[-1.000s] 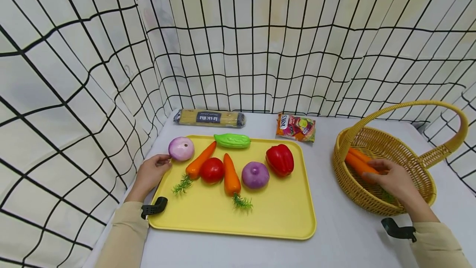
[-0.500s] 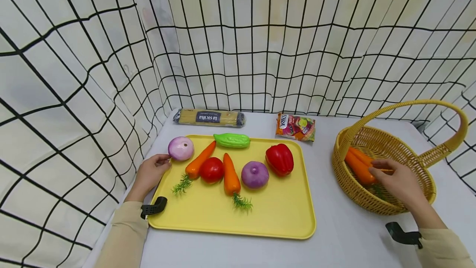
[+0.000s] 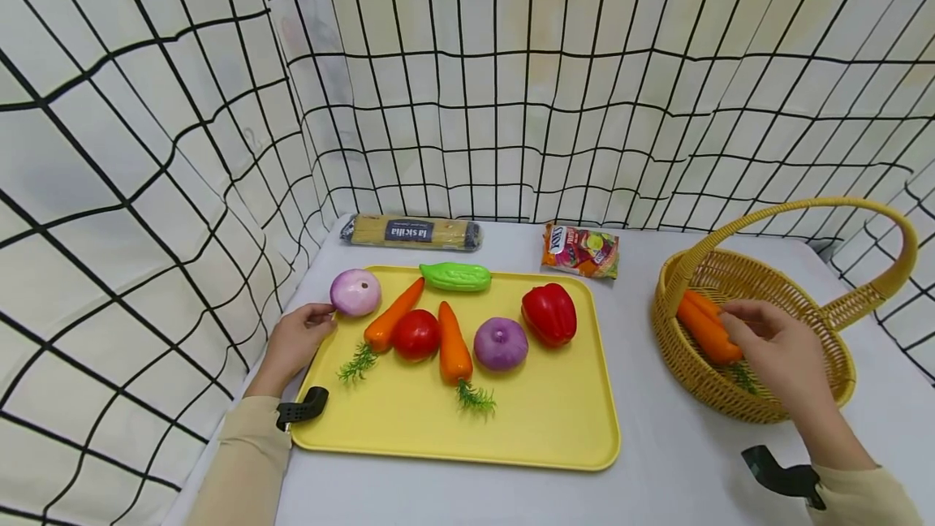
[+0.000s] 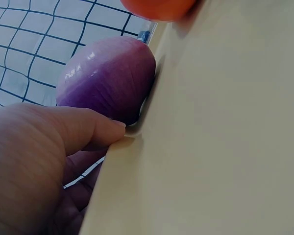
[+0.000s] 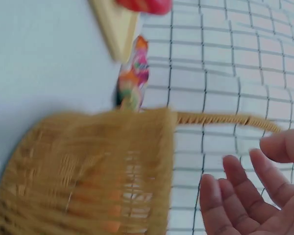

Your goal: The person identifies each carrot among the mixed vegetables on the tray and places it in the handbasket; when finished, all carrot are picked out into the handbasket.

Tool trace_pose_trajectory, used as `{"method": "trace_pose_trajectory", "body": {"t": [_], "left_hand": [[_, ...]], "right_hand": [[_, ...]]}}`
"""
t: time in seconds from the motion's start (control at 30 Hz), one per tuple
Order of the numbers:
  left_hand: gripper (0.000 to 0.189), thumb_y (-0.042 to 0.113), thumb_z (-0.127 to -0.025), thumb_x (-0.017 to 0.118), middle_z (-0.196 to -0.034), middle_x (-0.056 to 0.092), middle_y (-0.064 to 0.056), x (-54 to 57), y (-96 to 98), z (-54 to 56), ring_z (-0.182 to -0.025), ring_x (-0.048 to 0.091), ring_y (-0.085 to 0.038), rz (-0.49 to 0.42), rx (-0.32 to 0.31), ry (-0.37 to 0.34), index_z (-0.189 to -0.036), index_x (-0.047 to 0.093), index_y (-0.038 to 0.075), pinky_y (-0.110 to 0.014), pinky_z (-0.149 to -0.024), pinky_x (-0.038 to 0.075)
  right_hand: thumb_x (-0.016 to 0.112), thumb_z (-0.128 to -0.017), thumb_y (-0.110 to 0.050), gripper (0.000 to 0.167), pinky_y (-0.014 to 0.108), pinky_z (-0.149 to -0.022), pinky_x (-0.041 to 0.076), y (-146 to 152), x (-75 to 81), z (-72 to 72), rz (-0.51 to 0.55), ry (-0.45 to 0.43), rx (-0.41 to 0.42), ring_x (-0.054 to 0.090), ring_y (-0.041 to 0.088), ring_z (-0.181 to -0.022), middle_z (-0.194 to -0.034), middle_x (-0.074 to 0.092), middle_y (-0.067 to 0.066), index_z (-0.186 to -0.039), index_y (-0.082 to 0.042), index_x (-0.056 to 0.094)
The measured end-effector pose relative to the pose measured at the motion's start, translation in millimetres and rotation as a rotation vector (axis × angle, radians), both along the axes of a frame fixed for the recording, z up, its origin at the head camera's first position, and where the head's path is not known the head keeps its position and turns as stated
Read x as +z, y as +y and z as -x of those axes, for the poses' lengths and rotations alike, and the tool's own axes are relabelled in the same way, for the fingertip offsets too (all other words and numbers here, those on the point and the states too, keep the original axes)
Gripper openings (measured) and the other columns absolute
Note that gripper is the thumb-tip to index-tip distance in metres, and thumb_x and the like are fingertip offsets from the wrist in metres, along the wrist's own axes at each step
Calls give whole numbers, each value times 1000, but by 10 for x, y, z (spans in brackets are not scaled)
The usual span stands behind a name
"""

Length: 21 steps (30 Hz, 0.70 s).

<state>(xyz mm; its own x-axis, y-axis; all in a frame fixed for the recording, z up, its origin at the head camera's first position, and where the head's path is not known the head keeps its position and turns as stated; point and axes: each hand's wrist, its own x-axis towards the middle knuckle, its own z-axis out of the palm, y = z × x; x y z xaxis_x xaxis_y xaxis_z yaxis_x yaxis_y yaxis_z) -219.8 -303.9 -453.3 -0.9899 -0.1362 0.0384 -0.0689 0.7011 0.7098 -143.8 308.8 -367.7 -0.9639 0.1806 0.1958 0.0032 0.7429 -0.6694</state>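
My left hand point(image 3: 298, 341) grips the left rim of the yellow tray point(image 3: 540, 437), thumb over the edge and fingers outside it. Just beyond the thumb sits a purple onion point(image 4: 108, 81) at the tray's corner. Over the wicker basket point(image 3: 682, 360) hovers my right hand point(image 3: 785, 351), its fingers loosely bent and holding nothing in the right wrist view. Two orange carrots point(image 3: 707, 331) lie inside the basket at its left, green tops partly hidden. On the tray are two more carrots point(image 3: 454, 343), a tomato point(image 3: 416, 335), a purple round vegetable point(image 3: 501, 344), a red bell pepper point(image 3: 550, 314) and a green cucumber-like vegetable point(image 3: 456, 276).
Behind the tray lie a spaghetti pack point(image 3: 411, 232) and a colourful sweets bag point(image 3: 580, 251). The basket's tall handle point(image 3: 887, 226) arches over its right side. Black netting over white cloth point(image 3: 497, 88) walls the back and sides of the white table point(image 3: 453, 497).
My right hand has let go of a carrot, which now lies in the basket, and has lifted slightly away. The left hand stays at the tray rim.
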Motion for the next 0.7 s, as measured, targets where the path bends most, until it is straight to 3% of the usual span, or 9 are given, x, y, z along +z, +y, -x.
{"method": "trace_pose_trajectory", "body": {"t": [0.07, 0.17, 0.43, 0.7], "left_hand": [[37, 21, -96, 57, -113, 64, -20, -2, -1, 0, -100, 59, -29, -3, 0, -3, -126, 60, -1, -34, -82, 44], [37, 21, -96, 57, -113, 64, -20, -7, -4, 1, -101, 59, -29, -6, 0, -5, -126, 60, -1, -34, -82, 44], [37, 21, -96, 57, -112, 64, -20, -12, -11, 12, -101, 59, -30, -1, 1, -4, -126, 60, -1, -35, -82, 44], [37, 20, -96, 57, -112, 64, -20, -2, 1, 14, -100, 59, -29, -3, 6, -12, -126, 60, -1, -34, -82, 43]], "right_hand": [[58, -97, -38, 38, 17, -58, 47, -79, 10, -20, 37, 50, -5, 56, 1, -75, -95, 66, -6, -118, -7, 65], [61, -96, -32, 30, 18, -55, 47, -225, 0, -43, 90, 113, 3, 57, 5, -71, -87, 64, -14, -112, -7, 68], [63, -96, -22, 19, 16, -62, 49, -649, -167, -30, 130, 192, 105, 58, 9, -72, -91, 68, 6, -102, -6, 70], [64, -95, -19, 14, 23, -64, 53, -1115, -341, 19, 231, 89, 185, 61, 13, -73, -93, 70, 9, -100, -7, 70]]}}
